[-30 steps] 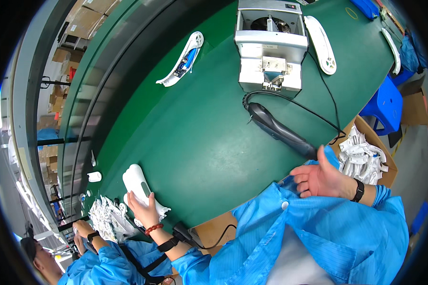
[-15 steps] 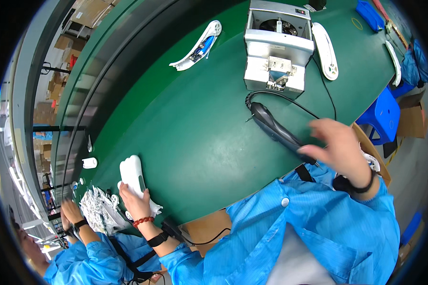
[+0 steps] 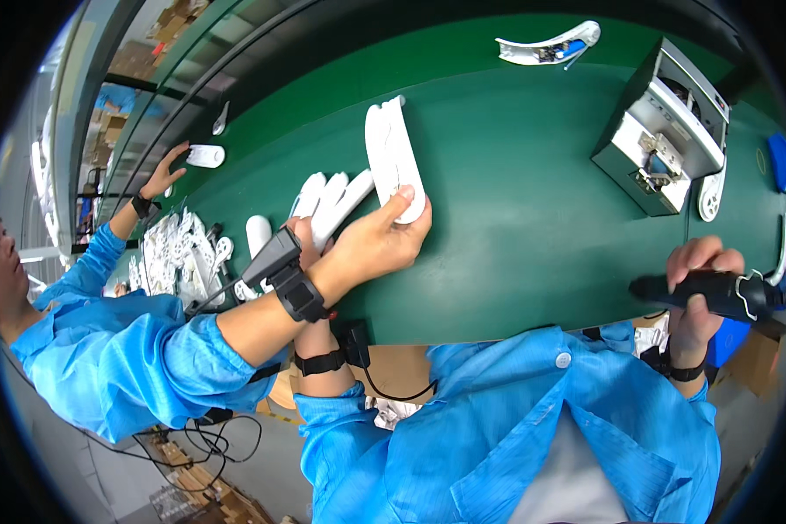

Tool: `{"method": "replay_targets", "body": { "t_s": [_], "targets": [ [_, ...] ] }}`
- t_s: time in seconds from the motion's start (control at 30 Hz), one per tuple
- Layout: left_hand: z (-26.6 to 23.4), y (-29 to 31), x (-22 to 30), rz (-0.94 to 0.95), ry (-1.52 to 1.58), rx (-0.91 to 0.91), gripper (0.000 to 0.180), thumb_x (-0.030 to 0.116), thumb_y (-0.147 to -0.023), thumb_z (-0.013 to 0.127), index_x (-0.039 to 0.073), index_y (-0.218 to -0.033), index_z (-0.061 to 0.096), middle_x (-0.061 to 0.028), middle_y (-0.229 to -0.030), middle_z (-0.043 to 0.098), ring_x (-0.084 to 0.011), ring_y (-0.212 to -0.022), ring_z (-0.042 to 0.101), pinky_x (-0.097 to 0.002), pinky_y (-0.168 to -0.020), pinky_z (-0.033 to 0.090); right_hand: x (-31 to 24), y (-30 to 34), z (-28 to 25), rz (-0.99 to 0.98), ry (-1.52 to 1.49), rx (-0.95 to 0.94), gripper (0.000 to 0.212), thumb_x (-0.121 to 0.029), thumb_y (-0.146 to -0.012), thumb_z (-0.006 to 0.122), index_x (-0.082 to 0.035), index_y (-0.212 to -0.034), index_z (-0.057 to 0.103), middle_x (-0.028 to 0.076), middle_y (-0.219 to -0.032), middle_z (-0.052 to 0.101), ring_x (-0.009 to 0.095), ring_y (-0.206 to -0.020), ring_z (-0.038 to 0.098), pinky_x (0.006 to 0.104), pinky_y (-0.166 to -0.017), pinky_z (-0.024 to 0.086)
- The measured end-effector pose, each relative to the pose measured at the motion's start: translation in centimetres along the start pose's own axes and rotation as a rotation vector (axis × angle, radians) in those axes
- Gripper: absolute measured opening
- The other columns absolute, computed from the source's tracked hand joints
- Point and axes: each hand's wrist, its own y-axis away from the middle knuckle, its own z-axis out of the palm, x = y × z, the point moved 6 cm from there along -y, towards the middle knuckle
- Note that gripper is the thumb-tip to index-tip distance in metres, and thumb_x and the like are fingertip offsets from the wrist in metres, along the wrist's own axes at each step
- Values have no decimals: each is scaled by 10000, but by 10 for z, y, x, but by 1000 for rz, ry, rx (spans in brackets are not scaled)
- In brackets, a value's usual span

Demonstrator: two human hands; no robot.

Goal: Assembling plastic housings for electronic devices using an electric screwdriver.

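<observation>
My right hand is closed around a black electric screwdriver, held nearly level at the right above the bench's near edge. My left hand is mostly hidden behind a co-worker's forearm. Its visible fingers close on the lower end of a white plastic shell, among white elongated parts whose borders I cannot fully make out. Across my left forearm reaches the co-worker's hand, gripping another long white shell upright over the green bench.
A metal-cased machine stands at the right rear. A white shell with blue and dark parts inside lies at the back. Small white parts are heaped at the left. The co-worker's other hand touches a white piece.
My right hand has taken up the screwdriver from the bench and carried it right. The view has turned left. The co-worker's arm now crosses mine, with a white shell in that hand.
</observation>
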Motion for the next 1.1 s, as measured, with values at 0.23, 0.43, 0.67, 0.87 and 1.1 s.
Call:
{"method": "replay_targets", "body": {
  "t_s": [0.23, 0.43, 0.67, 0.87, 1.1],
  "targets": [
    [-9, -17, 38, 546, -281, 196, 345, 243, -925, 612, -30, -1133, 584, -80, -959, 540, -158, -858, 616, -258, -732, 530, -5, 3, -1, 63, 321, -114, 450, -306, -832, 702, -56, -1135, 481, 148, -1008, 534, 213, -856, 530, 336, -774, 439],
    [-13, -10, 31, 520, -84, 181, 350, 276, -927, 589, 33, -1178, 579, -76, -1038, 500, -163, -907, 596, -274, -783, 525, 7, -8, -8, 95, 318, -103, 327, -279, -840, 676, -62, -987, 480, 143, -923, 568, 240, -871, 538, 367, -794, 447],
    [49, 63, -18, -935, 723, -43, 602, 82, -760, 720, 119, -1318, 496, -107, -1412, 435, -331, -1289, 437, -413, -995, 417, 18, -6, -24, 85, 153, -11, 311, -249, -869, 635, -59, -1041, 459, 167, -962, 574, 235, -834, 573, 356, -762, 476],
    [10, -1, -39, -563, 626, 110, 701, -3, -696, 697, 195, -1342, 510, -54, -1435, 428, -322, -1357, 362, -476, -1054, 362, 20, -15, -21, 132, 139, -5, 313, -226, -867, 635, -50, -1053, 455, 160, -897, 580, 186, -712, 574, 296, -673, 480],
    [3, -81, -40, -115, 659, 110, 239, 109, -786, 574, 140, -1021, 607, -17, -1076, 590, -227, -1216, 501, -450, -1094, 348, 12, -15, -15, 132, 112, -8, 267, -189, -861, 645, -46, -969, 447, 70, -699, 516, 145, -546, 498, 291, -521, 421]
  ]
}}
